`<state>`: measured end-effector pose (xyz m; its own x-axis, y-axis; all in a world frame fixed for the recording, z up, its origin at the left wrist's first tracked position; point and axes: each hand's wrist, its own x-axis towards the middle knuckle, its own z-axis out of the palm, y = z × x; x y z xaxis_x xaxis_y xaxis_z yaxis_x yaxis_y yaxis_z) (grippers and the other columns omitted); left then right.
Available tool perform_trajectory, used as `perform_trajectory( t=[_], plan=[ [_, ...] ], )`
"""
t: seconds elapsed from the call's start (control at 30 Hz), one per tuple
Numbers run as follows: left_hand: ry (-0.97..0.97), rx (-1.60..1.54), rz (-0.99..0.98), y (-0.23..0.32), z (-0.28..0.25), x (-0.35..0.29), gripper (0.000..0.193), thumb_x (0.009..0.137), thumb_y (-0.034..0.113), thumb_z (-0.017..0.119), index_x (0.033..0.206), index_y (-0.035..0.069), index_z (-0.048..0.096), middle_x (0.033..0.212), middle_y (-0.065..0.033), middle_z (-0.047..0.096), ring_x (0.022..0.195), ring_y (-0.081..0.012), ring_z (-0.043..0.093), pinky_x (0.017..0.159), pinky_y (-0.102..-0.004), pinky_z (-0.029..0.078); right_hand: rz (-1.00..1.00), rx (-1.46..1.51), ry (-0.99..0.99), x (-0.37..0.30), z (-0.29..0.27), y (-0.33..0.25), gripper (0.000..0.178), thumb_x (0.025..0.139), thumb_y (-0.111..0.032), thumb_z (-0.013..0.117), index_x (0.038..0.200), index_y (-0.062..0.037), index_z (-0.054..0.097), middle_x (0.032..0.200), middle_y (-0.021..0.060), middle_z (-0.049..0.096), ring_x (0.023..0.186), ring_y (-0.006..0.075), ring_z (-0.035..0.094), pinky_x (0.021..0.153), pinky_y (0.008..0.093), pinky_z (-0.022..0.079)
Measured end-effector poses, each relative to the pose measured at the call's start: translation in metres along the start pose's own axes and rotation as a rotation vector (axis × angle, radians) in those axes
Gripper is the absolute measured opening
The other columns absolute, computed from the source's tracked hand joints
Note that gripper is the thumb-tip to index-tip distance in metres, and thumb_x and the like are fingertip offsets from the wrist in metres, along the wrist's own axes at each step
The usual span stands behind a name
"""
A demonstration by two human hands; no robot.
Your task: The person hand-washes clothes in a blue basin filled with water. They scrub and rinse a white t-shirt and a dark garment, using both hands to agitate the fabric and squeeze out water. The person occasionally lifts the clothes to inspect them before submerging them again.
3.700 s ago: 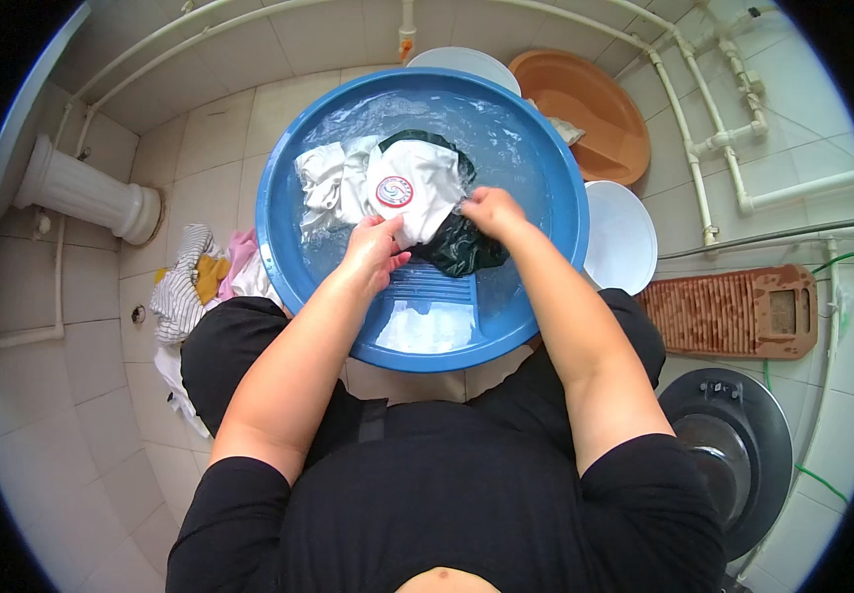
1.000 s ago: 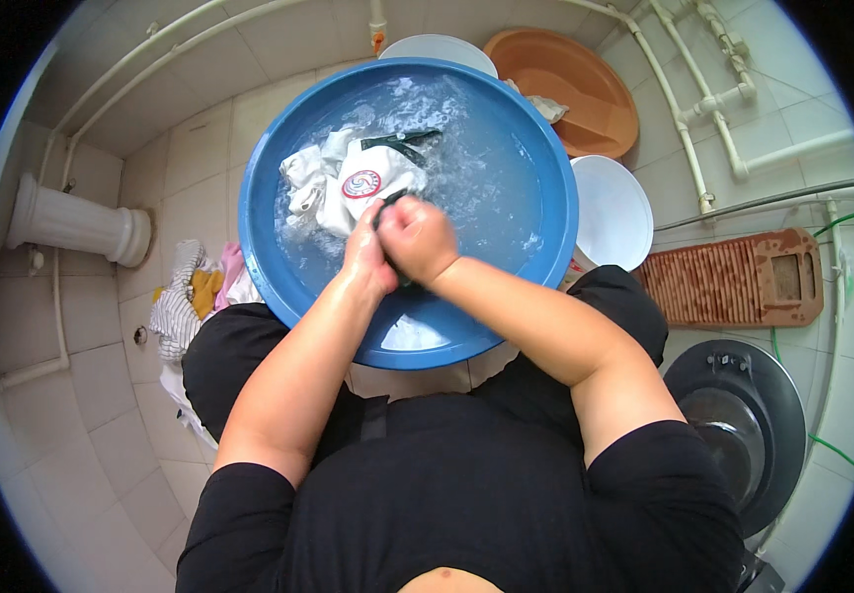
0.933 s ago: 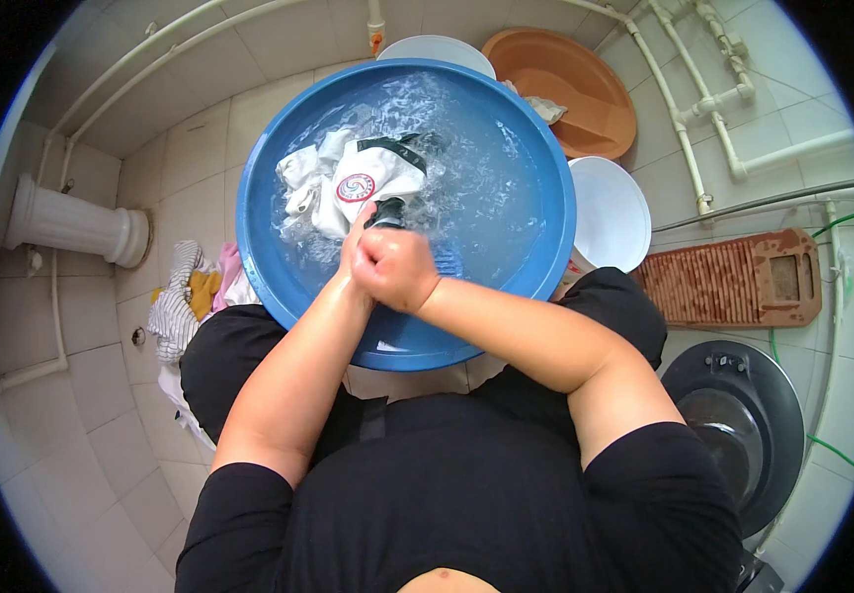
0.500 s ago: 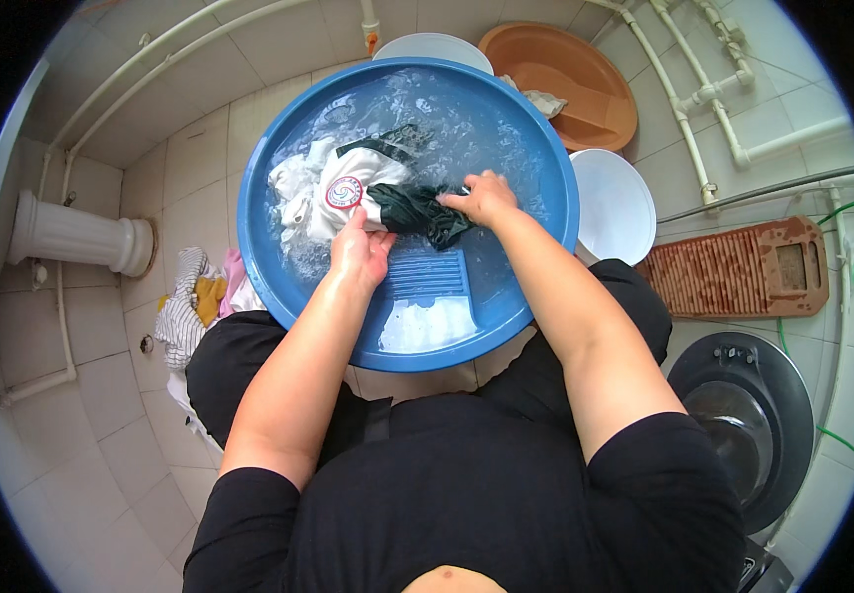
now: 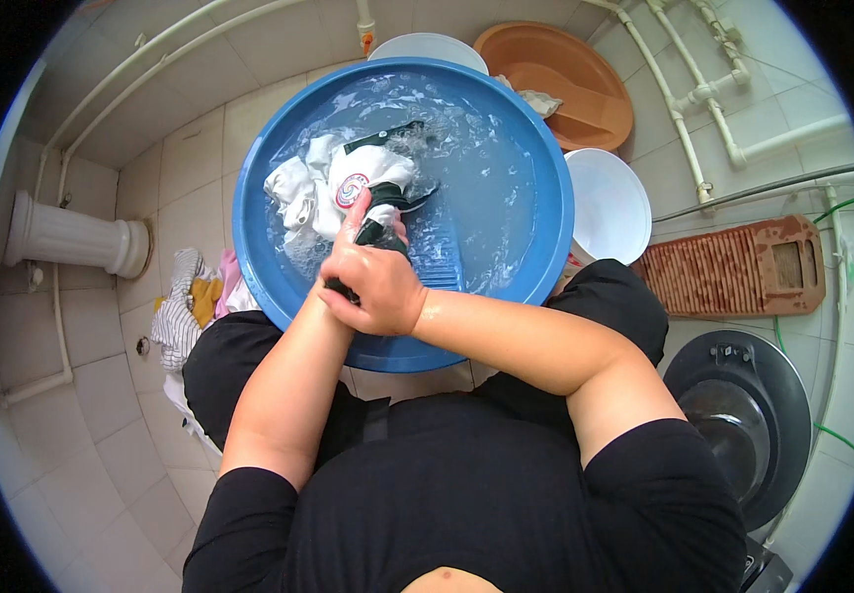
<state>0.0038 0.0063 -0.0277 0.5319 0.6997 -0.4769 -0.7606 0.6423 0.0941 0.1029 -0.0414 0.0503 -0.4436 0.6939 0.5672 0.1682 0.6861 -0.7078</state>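
Bright, soft light, pale glints on the water (image 5: pixel 491 188), fisheye bending, black corners

The tub (image 5: pixel 397 354) stands on the floor (image 5: pixel 185 158) directly before the person. Within it the garment (image 5: pixel 363 163) lies left of centre in the water (image 5: pixel 491 188), reaching toward the front rim, where the right hand (image 5: pixel 382 287) is over the left hand (image 5: pixel 353 225); a built-in washboard (image 5: pixel 442 259) is just right of them. Left are piled clothes (image 5: pixel 188 311), and farther left a pedestal (image 5: pixel 81 237). Behind the tub sit a bowl (image 5: pixel 432 44) and, to its right, a basin (image 5: pixel 575 74). Right of the tub come another bowl (image 5: pixel 605 208), then a loose washboard (image 5: pixel 728 265), with a round vessel (image 5: pixel 790 425) nearer the person.
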Motion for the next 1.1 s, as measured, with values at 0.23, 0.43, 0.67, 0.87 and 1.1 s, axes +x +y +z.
perform_trajectory(
  t=[0.23, 0.43, 0.67, 0.87, 1.1],
  plan=[
    [0.366, 0.04, 0.14, -0.027, 0.059, -0.014, 0.03, 0.084, 0.037, 0.048, 0.092, 0.01, 0.058, 0.088, -0.0064, 0.061, 0.083, -0.0212, 0.059, 0.078, -0.0359, 0.048, 0.387, -0.283, 0.327, 0.009, -0.026, 0.07, 0.019, 0.074, -0.019, 0.059, 0.059, -0.0067, 0.054, 0.061, 0.012, 0.055, 0.057, 0.0303, 0.056, 0.051, 0.0373, 0.044],
    [0.062, 0.241, 0.241, -0.019, -0.024, -0.003, 0.029, 0.086, 0.037, 0.046, 0.09, 0.011, 0.057, 0.084, -0.0062, 0.059, 0.078, -0.0182, 0.057, 0.072, -0.0346, 0.048, -0.064, -0.178, 0.009, 0.003, -0.006, 0.007, 0.014, 0.07, -0.016, 0.061, 0.059, -0.0097, 0.054, 0.06, 0.0087, 0.054, 0.054, 0.0266, 0.055, 0.049, 0.0369, 0.043],
    [0.219, 0.248, 0.185, -0.027, 0.057, -0.014, 0.036, 0.087, 0.034, 0.046, 0.109, 0.008, 0.054, 0.106, -0.008, 0.059, 0.096, -0.022, 0.057, 0.085, -0.0392, 0.044, 0.987, -0.714, -0.024, 0.001, -0.078, 0.137, 0.029, 0.077, -0.039, 0.056, 0.078, -0.0105, 0.062, 0.083, 0.0131, 0.063, 0.079, 0.0319, 0.061, 0.068, 0.043, 0.048],
    [0.201, 1.795, 0.177, -0.04, 0.044, -0.019, 0.029, 0.081, 0.024, 0.055, 0.1, 0.003, 0.059, 0.095, -0.0151, 0.06, 0.093, -0.0258, 0.057, 0.08, -0.0336, 0.043, 0.878, -0.55, 0.011, 0.0, -0.092, 0.154, 0.034, 0.077, -0.038, 0.058, 0.094, -0.0098, 0.063, 0.103, 0.0158, 0.058, 0.097, 0.0311, 0.054, 0.084, 0.0396, 0.043],
    [0.829, 2.003, 0.731, 0.004, 0.007, -0.014, 0.043, 0.076, 0.025, 0.06, 0.111, 0.001, 0.052, 0.099, -0.0189, 0.059, 0.097, -0.0332, 0.054, 0.086, -0.0376, 0.041, 1.085, -0.572, -0.36, 0.001, -0.094, 0.153, 0.042, 0.079, -0.04, 0.056, 0.112, -0.0134, 0.057, 0.111, 0.0114, 0.058, 0.103, 0.0289, 0.054, 0.087, 0.0368, 0.043]
  ],
)
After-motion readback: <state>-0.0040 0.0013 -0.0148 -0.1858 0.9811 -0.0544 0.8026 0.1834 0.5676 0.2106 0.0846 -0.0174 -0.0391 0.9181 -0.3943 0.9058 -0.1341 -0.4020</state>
